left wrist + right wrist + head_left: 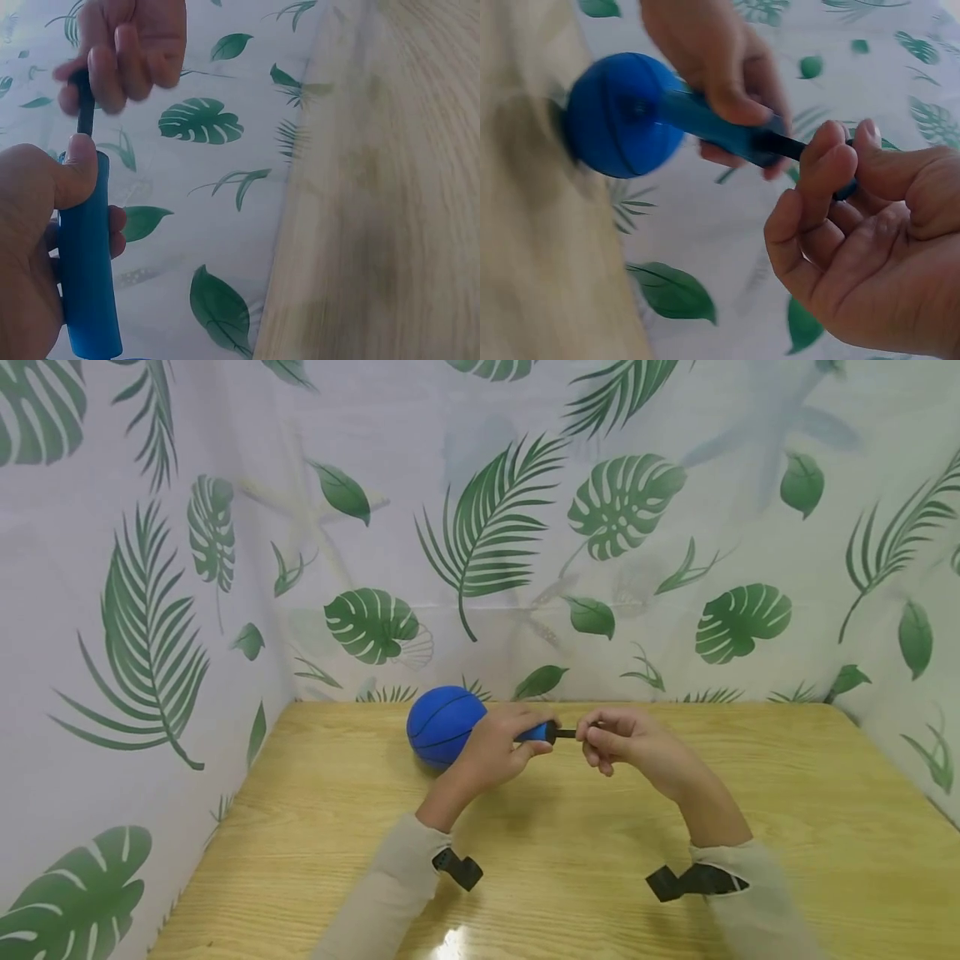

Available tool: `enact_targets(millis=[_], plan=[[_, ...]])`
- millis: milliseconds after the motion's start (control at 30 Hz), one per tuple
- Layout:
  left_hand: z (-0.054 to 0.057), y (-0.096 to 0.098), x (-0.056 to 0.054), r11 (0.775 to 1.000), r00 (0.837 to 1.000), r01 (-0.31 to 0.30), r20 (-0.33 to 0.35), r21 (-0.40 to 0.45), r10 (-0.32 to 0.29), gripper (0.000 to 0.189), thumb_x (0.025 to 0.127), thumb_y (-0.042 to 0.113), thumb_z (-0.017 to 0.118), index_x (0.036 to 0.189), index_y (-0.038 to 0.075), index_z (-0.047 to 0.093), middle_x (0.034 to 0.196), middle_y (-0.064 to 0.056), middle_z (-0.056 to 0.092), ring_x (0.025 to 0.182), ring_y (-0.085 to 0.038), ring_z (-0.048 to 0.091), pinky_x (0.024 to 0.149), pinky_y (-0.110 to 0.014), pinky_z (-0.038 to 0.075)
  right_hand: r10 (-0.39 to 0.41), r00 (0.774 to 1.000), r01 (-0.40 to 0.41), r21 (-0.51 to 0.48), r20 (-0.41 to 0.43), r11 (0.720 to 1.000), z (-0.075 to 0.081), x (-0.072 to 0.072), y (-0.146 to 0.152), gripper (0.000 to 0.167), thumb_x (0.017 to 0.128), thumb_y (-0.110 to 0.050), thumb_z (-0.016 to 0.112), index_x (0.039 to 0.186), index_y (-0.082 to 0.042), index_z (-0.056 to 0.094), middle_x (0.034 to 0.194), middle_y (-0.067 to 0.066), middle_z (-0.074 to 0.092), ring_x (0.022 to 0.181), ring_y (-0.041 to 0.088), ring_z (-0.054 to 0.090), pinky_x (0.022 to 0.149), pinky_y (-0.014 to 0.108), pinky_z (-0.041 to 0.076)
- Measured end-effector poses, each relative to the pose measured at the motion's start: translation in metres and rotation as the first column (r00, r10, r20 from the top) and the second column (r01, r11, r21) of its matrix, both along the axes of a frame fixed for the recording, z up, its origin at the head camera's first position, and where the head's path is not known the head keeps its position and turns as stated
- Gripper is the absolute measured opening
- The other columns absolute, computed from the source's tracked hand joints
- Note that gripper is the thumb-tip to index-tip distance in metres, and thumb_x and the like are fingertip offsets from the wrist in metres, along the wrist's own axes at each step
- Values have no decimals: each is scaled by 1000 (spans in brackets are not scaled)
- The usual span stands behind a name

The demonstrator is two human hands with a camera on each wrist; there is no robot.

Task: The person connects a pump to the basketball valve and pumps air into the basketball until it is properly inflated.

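Observation:
A blue ball with black seam lines (444,727) rests on the table. Against its right side, in the right wrist view, stands the end of a blue hand pump (712,127). My left hand (491,743) grips the pump's blue barrel (88,262), its thumb lying along the top end. From that end a thin black rod (566,734) sticks out. The fingers of my right hand (633,747) pinch the black handle at the rod's far end, mostly covering it. Whether a needle enters the ball is too blurred to tell.
The wood-grain table (570,860) extends around both forearms. Behind it and on both sides hangs a white cloth with green leaf prints (495,535). Each wrist carries a black strap-on camera (693,882) over a light sleeve.

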State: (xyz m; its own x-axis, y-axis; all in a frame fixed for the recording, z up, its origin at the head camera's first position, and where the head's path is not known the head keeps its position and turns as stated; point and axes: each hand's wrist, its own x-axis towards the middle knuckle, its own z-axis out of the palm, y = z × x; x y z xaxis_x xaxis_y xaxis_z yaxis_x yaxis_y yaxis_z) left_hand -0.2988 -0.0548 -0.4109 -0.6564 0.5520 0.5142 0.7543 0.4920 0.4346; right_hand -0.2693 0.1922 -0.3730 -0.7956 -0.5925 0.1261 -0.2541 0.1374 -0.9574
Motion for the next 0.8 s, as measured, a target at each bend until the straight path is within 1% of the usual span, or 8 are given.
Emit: enact_targets(millis=[100,267,367,467,567,633,700,800], plan=[[-2,3,2,1000,1000,5,-15,-10,-5,39,96,23,71,133,11,68,121,-8,71,113,-24,65,95,-37,55,-37,998,37,-12,55,999,-9,-3,-13,19,109,-20,49,106,-6,61,81,-2,61,65,10,55,64,26,52],[-3,2,3,1000,999,16,45,-8,-16,42,97,25,68,138,13,65,127,-6,69,119,-22,64,97,-37,54,-86,994,85,15,64,996,-11,-2,-20,27,109,-22,51,111,3,58,82,-1,62,64,12,54,63,26,51],[-1,0,2,999,995,35,96,-6,-35,41,98,26,67,138,17,64,127,-4,68,119,-20,63,98,-37,53,-76,996,74,69,37,995,-5,1,-16,26,108,-24,52,112,0,60,83,0,63,62,13,53,62,29,50],[-1,-2,0,999,993,47,110,12,-48,38,99,26,66,136,18,65,130,-2,69,121,-18,63,101,-36,53,-46,999,46,100,2,994,6,6,-4,20,109,-23,50,107,-7,62,82,-1,62,61,14,53,62,31,49],[0,-6,-5,998,995,31,89,51,-35,37,97,22,69,133,17,67,130,-1,70,121,-18,64,100,-35,53,-20,998,24,57,-60,998,19,12,14,19,110,-17,47,104,-8,63,79,-1,61,61,17,52,60,33,48],[1,-8,-7,996,996,33,77,79,-39,37,96,20,71,132,17,68,130,-2,70,120,-19,64,98,-36,53,-9,995,11,23,-103,1000,26,16,25,20,110,-13,45,104,-5,63,79,0,60,61,19,51,58,34,48],[2,-10,-9,996,997,31,72,81,-37,37,96,20,71,133,17,68,131,-3,70,121,-21,63,99,-38,53,-5,990,6,5,-138,1000,30,18,32,20,110,-10,44,105,-3,62,79,1,59,62,21,50,57,35,46],[1,-11,-10,996,997,25,72,82,-31,37,96,19,70,133,16,68,131,-5,70,122,-23,62,101,-41,51,-17,991,19,17,-136,1000,30,18,32,18,110,-11,45,105,-3,60,80,0,58,63,20,51,59,34,47]])
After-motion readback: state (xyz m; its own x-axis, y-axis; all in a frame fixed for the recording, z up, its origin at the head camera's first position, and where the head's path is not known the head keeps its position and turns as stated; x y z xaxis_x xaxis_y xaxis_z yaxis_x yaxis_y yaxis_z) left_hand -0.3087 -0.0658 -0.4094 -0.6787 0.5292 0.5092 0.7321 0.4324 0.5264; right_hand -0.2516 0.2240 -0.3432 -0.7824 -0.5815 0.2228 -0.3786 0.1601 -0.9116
